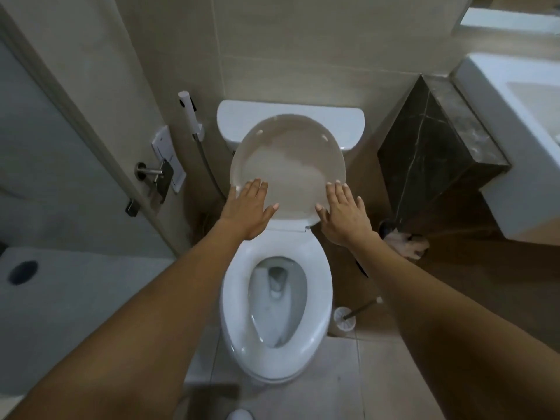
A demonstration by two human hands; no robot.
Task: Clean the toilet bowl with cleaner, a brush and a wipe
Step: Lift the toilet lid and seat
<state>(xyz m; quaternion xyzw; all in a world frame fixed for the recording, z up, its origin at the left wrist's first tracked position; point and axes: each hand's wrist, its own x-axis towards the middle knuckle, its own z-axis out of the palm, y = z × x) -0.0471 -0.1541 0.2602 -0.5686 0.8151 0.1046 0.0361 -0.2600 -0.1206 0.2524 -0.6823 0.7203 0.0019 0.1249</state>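
A white toilet stands in the middle, its seat (236, 298) down and the bowl (277, 304) open with water at the bottom. The lid (288, 159) is raised, tilted against the tank (291, 112). My left hand (250, 207) lies flat with straight fingers on the lid's lower left edge. My right hand (344, 213) lies flat with spread fingers on its lower right edge. A toilet brush (348, 316) stands in its white holder on the floor right of the bowl.
A bidet sprayer (189, 113) hangs on the wall left of the tank. A dark marble block (436, 140) and a white sink (521, 122) stand at the right. A bin with crumpled paper (406, 242) sits below the block. A glass partition (60, 147) is at the left.
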